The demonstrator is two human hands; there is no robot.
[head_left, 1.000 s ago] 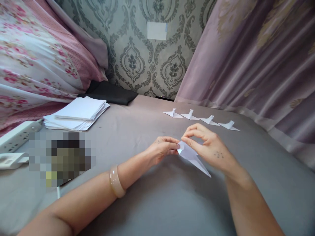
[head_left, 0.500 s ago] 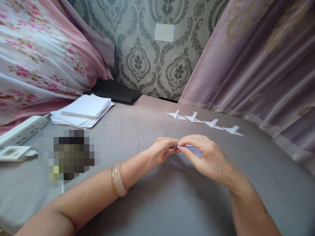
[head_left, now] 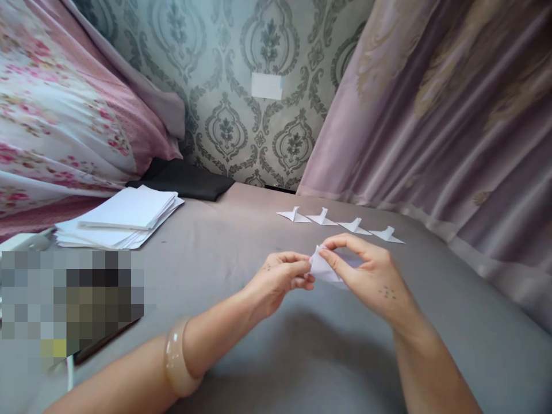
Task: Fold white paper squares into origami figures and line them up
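A folded piece of white paper (head_left: 326,271) is held up between my two hands, above the grey cloth surface. My left hand (head_left: 287,275) pinches its left edge between thumb and fingers. From the right, my right hand (head_left: 364,264) grips the top with thumb and forefinger, its palm hiding part of the paper. Beyond the hands, several folded white paper figures (head_left: 322,217) stand in a slanting row, each with flat pointed sides and an upright middle piece.
A stack of white paper (head_left: 129,210) lies at the left, with a black folded item (head_left: 185,179) behind it. A pixelated patch covers something at the lower left, near a power strip (head_left: 32,244). Curtains (head_left: 409,115) hang at the right; patterned wallpaper (head_left: 226,129) stands behind.
The view has shifted, so the background sits lower and further left. The paper has turned up between my hands and shows a broader face. Both hands still hold it.
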